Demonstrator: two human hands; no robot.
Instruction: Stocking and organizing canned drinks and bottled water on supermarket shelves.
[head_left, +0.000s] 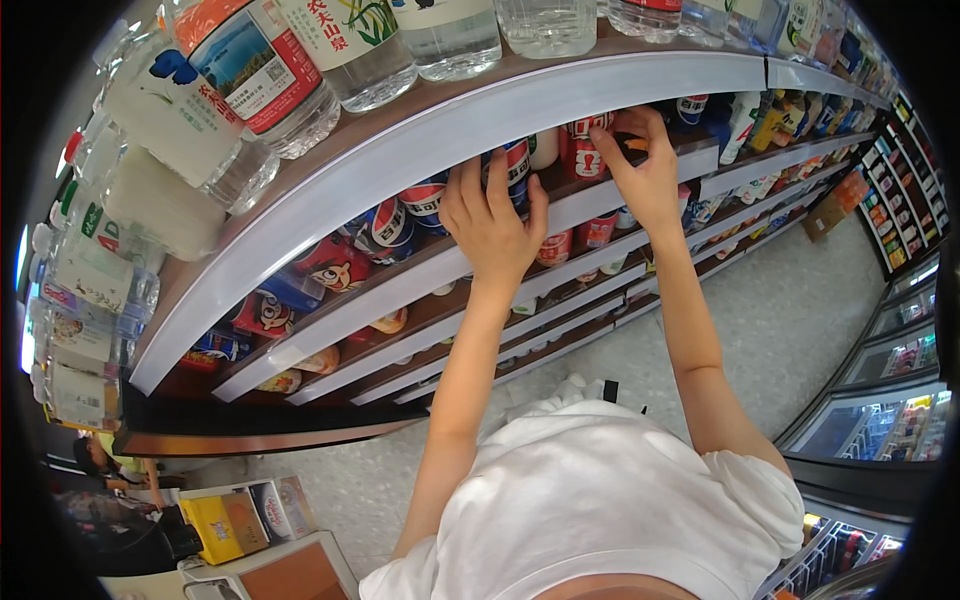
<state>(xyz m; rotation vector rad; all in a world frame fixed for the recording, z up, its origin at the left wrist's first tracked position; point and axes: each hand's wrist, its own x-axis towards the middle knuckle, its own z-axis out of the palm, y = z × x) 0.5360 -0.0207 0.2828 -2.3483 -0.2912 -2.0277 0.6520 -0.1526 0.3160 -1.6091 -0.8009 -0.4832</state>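
Both my hands reach into a shelf of drinks below the top ledge. My left hand (495, 214), fingers spread, rests against a blue Pepsi can or bottle (518, 171) in the row; its fingertips are partly hidden behind the shelf edge. My right hand (641, 169) has its thumb and fingers around the upper part of a red drink container (587, 157), which stands on the same shelf. A pale white container (545, 148) stands between the two. More Pepsi containers (390, 230) stand left of my left hand.
Large water bottles (367, 60) line the top ledge. A grey shelf edge strip (465, 112) curves above my hands, with lower shelves of goods beneath. Glass-fronted coolers (892, 420) stand at the right, a cardboard box (823, 217) on the floor. A person (124, 465) is at the lower left near yellow cartons (221, 525).
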